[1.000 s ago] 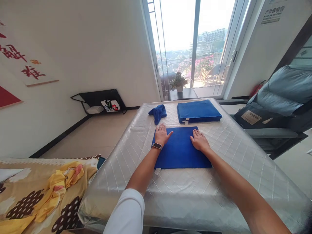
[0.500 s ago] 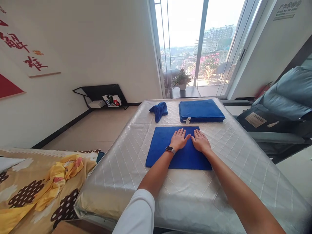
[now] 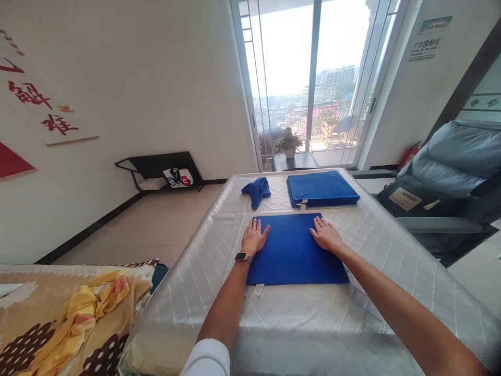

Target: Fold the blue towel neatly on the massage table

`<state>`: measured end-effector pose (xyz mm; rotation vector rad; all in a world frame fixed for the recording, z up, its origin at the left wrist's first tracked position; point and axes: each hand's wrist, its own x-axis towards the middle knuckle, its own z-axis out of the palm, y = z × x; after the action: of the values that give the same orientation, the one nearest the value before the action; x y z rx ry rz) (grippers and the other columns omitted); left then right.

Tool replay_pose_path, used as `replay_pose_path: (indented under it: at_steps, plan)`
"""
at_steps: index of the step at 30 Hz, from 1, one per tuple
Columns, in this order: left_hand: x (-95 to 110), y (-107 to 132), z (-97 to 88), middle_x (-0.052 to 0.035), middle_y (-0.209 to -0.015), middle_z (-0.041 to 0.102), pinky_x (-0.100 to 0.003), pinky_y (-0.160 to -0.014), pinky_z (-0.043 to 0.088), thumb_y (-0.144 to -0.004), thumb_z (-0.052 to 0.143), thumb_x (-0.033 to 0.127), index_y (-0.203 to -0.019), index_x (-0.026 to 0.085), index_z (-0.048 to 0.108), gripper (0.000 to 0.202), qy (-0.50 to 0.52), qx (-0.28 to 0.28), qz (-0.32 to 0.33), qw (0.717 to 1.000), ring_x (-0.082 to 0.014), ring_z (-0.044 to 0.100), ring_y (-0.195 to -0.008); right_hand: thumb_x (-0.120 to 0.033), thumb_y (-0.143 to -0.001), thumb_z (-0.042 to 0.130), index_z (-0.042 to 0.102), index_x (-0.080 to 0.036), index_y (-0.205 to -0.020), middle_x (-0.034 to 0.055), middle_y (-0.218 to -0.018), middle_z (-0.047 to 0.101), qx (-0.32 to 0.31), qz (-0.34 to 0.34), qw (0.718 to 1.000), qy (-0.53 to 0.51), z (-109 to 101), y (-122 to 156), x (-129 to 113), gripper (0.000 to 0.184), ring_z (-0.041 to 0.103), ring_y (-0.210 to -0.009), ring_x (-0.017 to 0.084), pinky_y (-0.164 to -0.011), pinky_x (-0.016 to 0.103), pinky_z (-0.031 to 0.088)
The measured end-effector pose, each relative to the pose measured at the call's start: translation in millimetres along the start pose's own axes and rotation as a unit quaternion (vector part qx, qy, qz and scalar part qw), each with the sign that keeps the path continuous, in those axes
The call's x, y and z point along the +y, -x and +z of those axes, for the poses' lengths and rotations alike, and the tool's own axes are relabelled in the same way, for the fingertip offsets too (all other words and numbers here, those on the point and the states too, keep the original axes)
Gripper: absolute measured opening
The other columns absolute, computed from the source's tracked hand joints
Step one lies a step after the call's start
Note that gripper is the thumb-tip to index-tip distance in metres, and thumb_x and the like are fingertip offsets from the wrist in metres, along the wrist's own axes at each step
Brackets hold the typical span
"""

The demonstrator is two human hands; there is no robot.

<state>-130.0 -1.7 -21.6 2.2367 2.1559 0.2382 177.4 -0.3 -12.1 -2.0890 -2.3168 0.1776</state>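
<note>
Nearest the person, a stretch of silvery quilted surface point(image 3: 293, 318) runs up to the near edge of the blue cloth point(image 3: 291, 256). A white tag point(image 3: 259, 289) projects from that edge, on the body side of the left fingers. No hand touches the near edge.

Governing relation: the cloth lies flat directly under both sets of fingers and across the span between them, its long axis apparently crosswise, from one hand to the other. The left hand point(image 3: 253, 239) overlaps the left edge; the right hand point(image 3: 326, 236) overlaps the right edge. Neither is plainly the nearer. Both rest palm down, fingers extended and clamped on nothing: the left fingers lie close together with the thumb spread inward, the right ones slightly apart. The far edge lies just ahead of the fingertips.

Open surface extends outward of each hand. Ahead of the left fingers, well short of contact, lies a crumpled blue rag point(image 3: 257, 192). Ahead of the right fingers lies a blue stack point(image 3: 323, 187), divided from the cloth by a narrow strip of surface. A wider gap separates rag from stack.
</note>
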Motion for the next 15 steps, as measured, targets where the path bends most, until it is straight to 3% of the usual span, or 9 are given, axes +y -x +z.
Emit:
replay_pose_path:
  at_steps: [5, 15]
  plan:
    - [-0.5, 0.0, 0.0, -0.0145, -0.165, 0.025, -0.046, -0.124, 0.020, -0.097, 0.005, 0.071, -0.159, 0.011, 0.029, 0.089, 0.011, 0.005, -0.007, 1.000, -0.0315, 0.023, -0.153, -0.045, -0.104, 0.019, 0.024, -0.006, -0.160, 0.0122, -0.167, 0.019, 0.019, -0.002, 1.000, -0.004, -8.1, -22.4, 3.2, 0.068, 0.014, -0.155, 0.021, -0.125, 0.038, 0.014]
    - [-3.2, -0.3, 1.1, -0.0152, -0.165, 0.025, -0.044, -0.124, 0.020, -0.100, 0.004, 0.067, -0.158, 0.009, 0.030, 0.086, -0.014, 0.000, 0.007, 1.000, -0.0306, 0.023, -0.153, -0.044, -0.103, 0.018, 0.025, -0.005, -0.160, 0.0113, -0.167, 0.020, 0.050, 0.022, 0.998, -0.022, 11.4, -28.3, 7.6, 0.069, 0.016, -0.154, 0.020, -0.125, 0.037, 0.013]
